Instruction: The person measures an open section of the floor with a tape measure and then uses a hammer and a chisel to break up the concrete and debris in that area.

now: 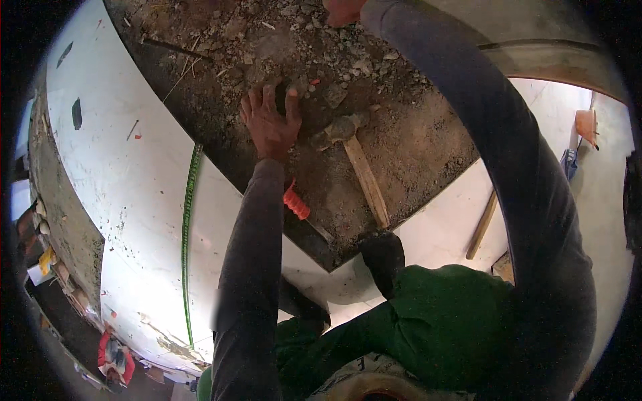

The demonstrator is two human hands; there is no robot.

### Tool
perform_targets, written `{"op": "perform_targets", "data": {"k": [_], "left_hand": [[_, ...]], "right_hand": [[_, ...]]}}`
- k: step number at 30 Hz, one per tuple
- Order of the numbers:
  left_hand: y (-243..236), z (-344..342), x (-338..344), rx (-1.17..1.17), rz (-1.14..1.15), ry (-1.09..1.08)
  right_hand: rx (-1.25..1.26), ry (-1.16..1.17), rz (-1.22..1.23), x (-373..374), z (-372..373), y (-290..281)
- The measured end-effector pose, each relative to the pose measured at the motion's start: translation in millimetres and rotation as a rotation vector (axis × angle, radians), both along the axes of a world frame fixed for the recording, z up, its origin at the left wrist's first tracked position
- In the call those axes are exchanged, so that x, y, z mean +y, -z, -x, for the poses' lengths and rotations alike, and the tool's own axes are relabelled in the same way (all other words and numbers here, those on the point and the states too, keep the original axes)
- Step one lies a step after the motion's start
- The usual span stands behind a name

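Observation:
My left hand (pixel 271 127) lies palm down on the loose dirt (pixel 414 127), fingers spread, holding nothing. My right hand (pixel 344 11) reaches far forward to the top edge of the picture. Only part of it shows, its fingers are cut off, and I cannot see whether it holds anything. Just right of my left hand a hammer (pixel 366 179) rests on the dirt, its wooden handle pointing toward me. Orange-red string (pixel 295 204), wound in a bundle, lies below my left wrist beside my forearm.
White tiles (pixel 144 194) border the dirt on the left and near sides. A green measuring strip (pixel 189 227) lies across the left tiles. At right are a wooden stick (pixel 483 226) and an orange object (pixel 586 125). A thin dark rod (pixel 175 48) lies at far left.

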State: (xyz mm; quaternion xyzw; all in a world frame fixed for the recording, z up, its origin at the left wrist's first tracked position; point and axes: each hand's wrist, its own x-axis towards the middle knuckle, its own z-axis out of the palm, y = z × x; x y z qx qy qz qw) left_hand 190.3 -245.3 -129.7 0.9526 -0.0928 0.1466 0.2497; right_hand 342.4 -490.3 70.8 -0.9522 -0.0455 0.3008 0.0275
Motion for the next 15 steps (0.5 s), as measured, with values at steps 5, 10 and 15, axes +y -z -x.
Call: {"op": "perform_targets", "data": {"k": [5, 10, 15], "left_hand": [[-6.5, 1.1, -4.7, -0.062, 0.095, 0.026], [-3.0, -1.0, -3.8, -0.066, -0.069, -0.038], [-16.2, -3.5, -17.8, 0.014, 0.018, 0.01]], "right_hand": [[0.01, -0.025, 0.054, 0.6, -7.6, 7.4], [0.013, 0.004, -0.227, -5.9, -16.4, 34.0], [0.07, 0.231, -0.201, -33.5, -43.9, 57.5]]}}
